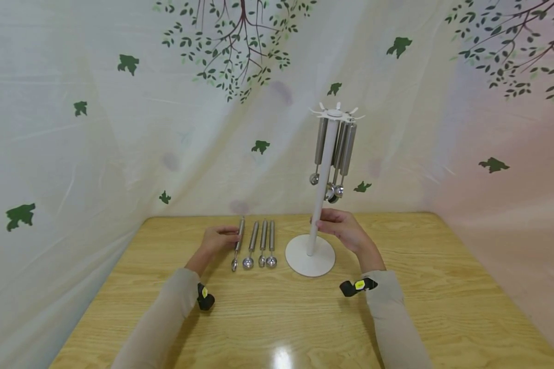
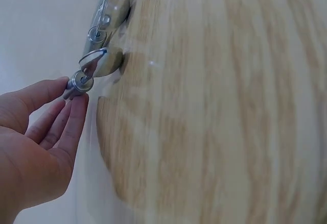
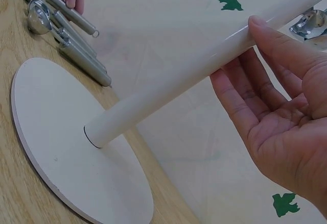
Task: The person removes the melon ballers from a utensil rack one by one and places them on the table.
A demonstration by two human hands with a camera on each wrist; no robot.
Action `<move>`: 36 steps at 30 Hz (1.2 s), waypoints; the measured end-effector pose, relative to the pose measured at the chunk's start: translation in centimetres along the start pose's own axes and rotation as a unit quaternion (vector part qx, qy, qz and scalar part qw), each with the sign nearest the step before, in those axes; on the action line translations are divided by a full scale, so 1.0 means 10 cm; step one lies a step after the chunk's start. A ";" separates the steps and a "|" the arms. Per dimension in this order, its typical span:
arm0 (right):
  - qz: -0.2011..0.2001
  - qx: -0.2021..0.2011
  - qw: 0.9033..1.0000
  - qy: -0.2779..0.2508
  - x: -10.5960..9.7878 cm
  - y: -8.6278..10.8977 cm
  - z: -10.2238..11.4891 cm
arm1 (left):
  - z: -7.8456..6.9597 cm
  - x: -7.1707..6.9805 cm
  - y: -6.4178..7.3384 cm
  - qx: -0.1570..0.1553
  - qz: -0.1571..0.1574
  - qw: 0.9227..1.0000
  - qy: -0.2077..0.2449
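My left hand (image 1: 218, 240) pinches the handle of the leftmost small steel scoop (image 1: 242, 228) between thumb and fingers. In the left wrist view that scoop (image 2: 95, 64) shows a shiny bowl at the end of its handle. To its right lie several more scoops (image 1: 253, 237) in a row, bowls toward me. My right hand (image 1: 347, 231) holds the pole of a white stand (image 1: 321, 189), thumb on one side and fingers curled behind. From the stand's hooked top hang several steel utensils (image 1: 349, 148) with small bowls, partly hidden by the pole.
The stand's round base (image 1: 297, 256) rests on the wooden table (image 1: 258, 307), right of the scoops. Behind the table's far edge hangs a pale curtain (image 1: 203, 154) printed with branches and green leaves.
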State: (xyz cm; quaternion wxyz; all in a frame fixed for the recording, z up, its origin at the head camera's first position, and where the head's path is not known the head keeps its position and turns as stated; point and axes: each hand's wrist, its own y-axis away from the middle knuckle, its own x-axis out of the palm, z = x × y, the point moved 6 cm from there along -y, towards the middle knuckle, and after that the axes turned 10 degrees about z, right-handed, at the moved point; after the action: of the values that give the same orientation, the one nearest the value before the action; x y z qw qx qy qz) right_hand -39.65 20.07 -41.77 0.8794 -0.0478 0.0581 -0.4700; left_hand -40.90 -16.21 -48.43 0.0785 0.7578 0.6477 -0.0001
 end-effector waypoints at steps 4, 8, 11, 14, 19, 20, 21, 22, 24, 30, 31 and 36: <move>0.002 0.000 1.000 0.000 0.01 0.01 0.01 | -0.01 0.03 0.00 -0.010 -0.010 1.000 -0.013; 0.003 -0.001 1.000 -0.003 0.02 0.01 0.00 | -0.01 0.05 -0.01 -0.020 -0.018 0.999 -0.027; 0.004 0.001 1.000 -0.001 0.02 0.00 0.00 | -0.02 0.05 -0.01 -0.025 -0.022 0.999 -0.041; 0.006 0.002 1.000 0.001 0.02 -0.01 -0.01 | -0.04 0.06 -0.01 -0.026 -0.028 0.997 -0.061; 0.005 0.001 1.000 -0.004 0.02 -0.01 -0.01 | -0.07 0.05 0.02 -0.026 -0.033 0.993 -0.110; 0.004 0.001 1.000 -0.006 0.02 -0.01 -0.01 | -0.07 0.04 0.02 -0.028 -0.033 0.992 -0.116; 0.003 0.000 1.000 -0.007 0.02 -0.01 0.00 | -0.08 0.04 0.03 -0.028 -0.032 0.992 -0.120; 0.002 0.000 1.000 -0.008 0.02 -0.01 0.00 | -0.08 0.03 0.03 -0.028 -0.030 0.991 -0.126; 0.001 -0.001 1.000 -0.009 0.02 -0.01 0.00 | -0.08 0.02 0.03 -0.024 -0.025 0.991 -0.132; 0.000 0.000 1.000 -0.003 0.01 0.00 0.00 | -0.07 0.01 0.03 -0.019 -0.015 0.988 -0.153; 0.001 -0.001 1.000 -0.002 0.01 0.00 0.00 | -0.06 0.01 0.03 -0.021 -0.014 0.988 -0.152; 0.003 -0.008 1.000 -0.003 0.01 0.01 0.00 | -0.03 0.04 0.04 -0.027 -0.011 0.991 -0.133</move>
State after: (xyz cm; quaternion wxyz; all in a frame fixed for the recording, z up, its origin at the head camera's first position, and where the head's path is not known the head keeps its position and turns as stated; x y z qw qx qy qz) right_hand -39.53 20.02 -41.74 0.8806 -0.0558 0.0591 -0.4669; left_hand -40.46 -15.83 -48.09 0.1848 0.7418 0.6392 -0.0844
